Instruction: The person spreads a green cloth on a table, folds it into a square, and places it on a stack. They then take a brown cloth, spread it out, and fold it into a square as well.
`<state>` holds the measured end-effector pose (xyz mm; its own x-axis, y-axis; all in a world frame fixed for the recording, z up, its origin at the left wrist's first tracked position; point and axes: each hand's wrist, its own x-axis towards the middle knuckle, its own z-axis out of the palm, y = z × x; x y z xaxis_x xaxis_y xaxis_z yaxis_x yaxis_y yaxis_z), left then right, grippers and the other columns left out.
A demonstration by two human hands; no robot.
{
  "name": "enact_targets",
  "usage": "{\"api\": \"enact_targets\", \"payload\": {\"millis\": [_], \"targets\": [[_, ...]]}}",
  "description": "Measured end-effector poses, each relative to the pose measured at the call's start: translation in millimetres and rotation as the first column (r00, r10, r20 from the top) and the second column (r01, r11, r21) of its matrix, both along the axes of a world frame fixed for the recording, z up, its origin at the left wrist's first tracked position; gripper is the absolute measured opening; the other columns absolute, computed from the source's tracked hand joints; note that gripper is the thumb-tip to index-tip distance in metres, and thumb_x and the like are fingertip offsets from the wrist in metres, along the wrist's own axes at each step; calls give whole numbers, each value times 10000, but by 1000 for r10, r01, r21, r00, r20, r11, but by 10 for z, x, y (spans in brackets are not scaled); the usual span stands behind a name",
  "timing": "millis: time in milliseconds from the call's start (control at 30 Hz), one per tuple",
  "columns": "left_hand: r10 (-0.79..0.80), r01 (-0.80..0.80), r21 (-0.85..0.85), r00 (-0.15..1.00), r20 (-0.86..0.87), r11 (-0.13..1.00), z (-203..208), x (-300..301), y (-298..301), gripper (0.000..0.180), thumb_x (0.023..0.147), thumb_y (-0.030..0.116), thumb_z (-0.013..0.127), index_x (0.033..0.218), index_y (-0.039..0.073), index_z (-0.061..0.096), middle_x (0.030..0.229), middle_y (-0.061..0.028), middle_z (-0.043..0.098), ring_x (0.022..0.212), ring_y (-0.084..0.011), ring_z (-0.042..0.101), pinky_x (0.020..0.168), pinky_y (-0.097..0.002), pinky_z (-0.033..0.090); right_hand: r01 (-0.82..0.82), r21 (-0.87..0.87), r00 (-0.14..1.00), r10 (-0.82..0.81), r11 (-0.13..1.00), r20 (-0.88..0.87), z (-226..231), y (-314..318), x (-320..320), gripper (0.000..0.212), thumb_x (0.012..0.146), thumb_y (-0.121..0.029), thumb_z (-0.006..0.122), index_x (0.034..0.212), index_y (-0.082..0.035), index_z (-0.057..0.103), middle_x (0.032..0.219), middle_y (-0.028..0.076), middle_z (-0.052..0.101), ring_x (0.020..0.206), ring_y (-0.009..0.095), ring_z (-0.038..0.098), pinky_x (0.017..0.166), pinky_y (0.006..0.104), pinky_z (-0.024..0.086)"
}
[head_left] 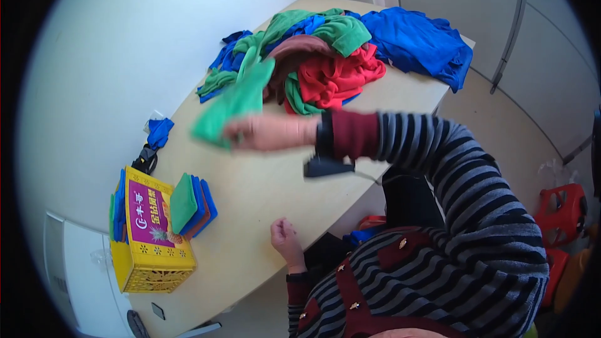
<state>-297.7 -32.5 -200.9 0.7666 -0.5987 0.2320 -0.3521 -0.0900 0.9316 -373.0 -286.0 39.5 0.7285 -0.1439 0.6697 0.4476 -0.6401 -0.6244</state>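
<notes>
Nearest is the person's striped top (400,275), grey and black with maroon trim. The left hand (288,245) is by the near edge of the bench (244,203), its fingers partly curled; nothing shows in it, but I cannot tell whether the hidden palm is empty. On the floor to the right is a red stool (559,214).

Farther in, the right arm reaches across from the right, with a dark band (324,134) at the wrist, just past the maroon cuff. The right hand (253,133), blurred, is closed on one end of a green cloth (235,105). That cloth is above the bench, slanting up from the fingers toward the heap; I cannot tell whether its far end is touching it.

To the left, on the bench, is a yellow box (159,280) with a purple panel picturing a pineapple. Folded cloths (183,203) in green, blue and brownish red stand upright against its right side, and more folded blue and green ones (119,206) show at its left.

Toward the far end lies the crumpled heap (338,75) of green, red, brown and blue cloths, with a large spread of blue cloth (416,44) beside it at the right corner. Behind rises a pale wall (156,31).
</notes>
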Motion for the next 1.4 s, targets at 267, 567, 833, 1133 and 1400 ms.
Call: {"api": "enact_targets", "payload": {"millis": [267, 567, 833, 1133, 1400], "targets": [[74, -224, -412, 934, -349, 883, -582, 440, 390, 344, 1005, 177, 560, 1320, 39, 541, 1218, -84, 612, 1082, -212, 603, 940, -344, 497, -219, 604, 651, 576, 766, -494, -1846, 1407, -399, 137, 868, -118, 668, 949, -22, 613, 813, 44, 610, 818, 118, 558, 748, 311, 469], [136, -161, -192, 981, -136, 968, -10, 100, 261, 422, 976, 40, 539, 1394, 32, 487, 1267, -91, 586, 1179, -194, 548, 1027, -325, 426, 109, 926, 593, 725, 361, -352, -1970, 1175, -757, 226, 955, -49, 608, 1181, -50, 624, 1055, 16, 677, 955, 84, 633, 811, 246, 532], [78, -58, -72, 943, 325, 996, 437, 116, 234, 605, 872, 63, 628, 1444, 62, 432, 1285, -121, 568, 1223, -301, 525, 1100, -421, 360, 61, 939, 625, 720, 339, -301, -1848, 1132, -794, 429, 957, -75, 624, 1375, -34, 539, 1195, 44, 663, 1051, 111, 627, 930, 263, 509], [-288, 63, 356, 727, 624, 932, 529, 253, 83, 444, 810, 132, 681, 1246, 112, 599, 1215, -113, 592, 1201, -326, 525, 1118, -547, 301, 268, 890, 608, 652, 369, -453, -1742, 1171, -651, 311, 1011, -250, 589, 1250, -51, 596, 1040, 61, 696, 906, 133, 681, 830, 283, 551], [-283, 98, 327, 760, 585, 940, 685, 181, 126, 211, 785, 131, 734, 976, 109, 645, 949, -72, 661, 976, -299, 600, 1075, -511, 357, 372, 857, 700, 498, 357, -512, -1822, 1191, -509, 237, 1025, -281, 570, 1114, -75, 645, 942, 10, 688, 819, 100, 667, 756, 260, 546]]}}
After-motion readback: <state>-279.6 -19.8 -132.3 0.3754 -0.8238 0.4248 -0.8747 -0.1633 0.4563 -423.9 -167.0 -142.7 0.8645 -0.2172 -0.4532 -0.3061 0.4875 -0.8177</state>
